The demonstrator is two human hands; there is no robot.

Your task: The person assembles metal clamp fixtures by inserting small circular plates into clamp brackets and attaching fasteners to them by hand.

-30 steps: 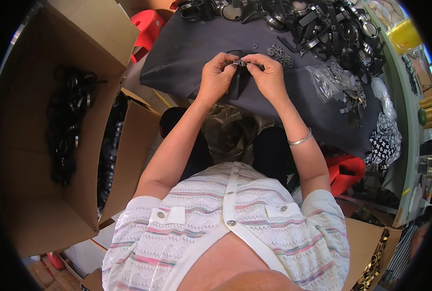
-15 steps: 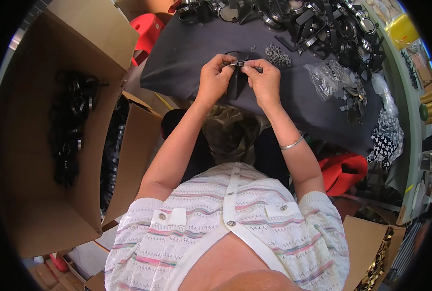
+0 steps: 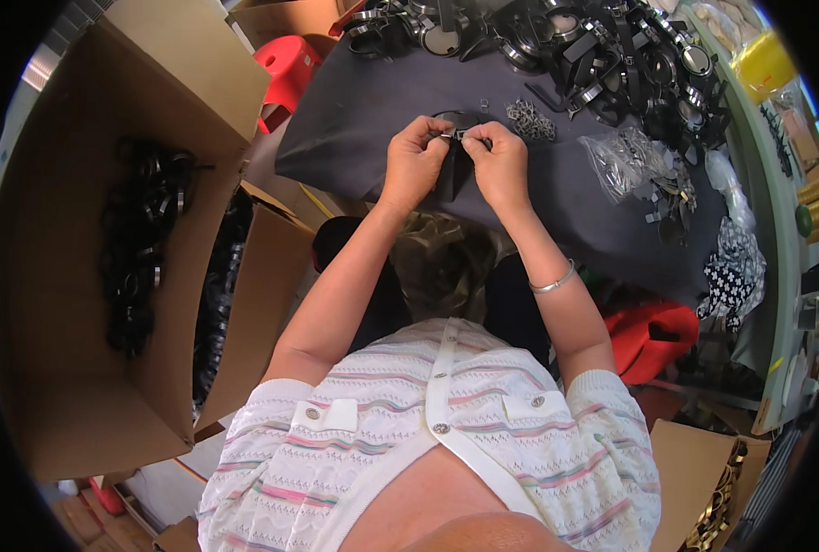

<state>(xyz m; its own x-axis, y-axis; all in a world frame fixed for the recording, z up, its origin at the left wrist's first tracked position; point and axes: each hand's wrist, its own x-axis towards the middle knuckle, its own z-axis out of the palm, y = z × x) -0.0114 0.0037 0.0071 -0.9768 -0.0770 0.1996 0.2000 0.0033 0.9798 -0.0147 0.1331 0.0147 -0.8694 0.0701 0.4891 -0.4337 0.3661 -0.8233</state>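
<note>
Apparently both hands' grips pinch strap point(image 3: 453, 164).

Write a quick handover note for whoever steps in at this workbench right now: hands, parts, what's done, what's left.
Left hand and right hand together pinch one black strap with a small metal buckle over the dark table cloth.
Loose metal buckles lie just beyond the right hand; a clear bag of hardware sits further right.
A heap of black straps lies at the far edge.
More black straps fill the cardboard box on the left.
The heap looks left to do.
</note>
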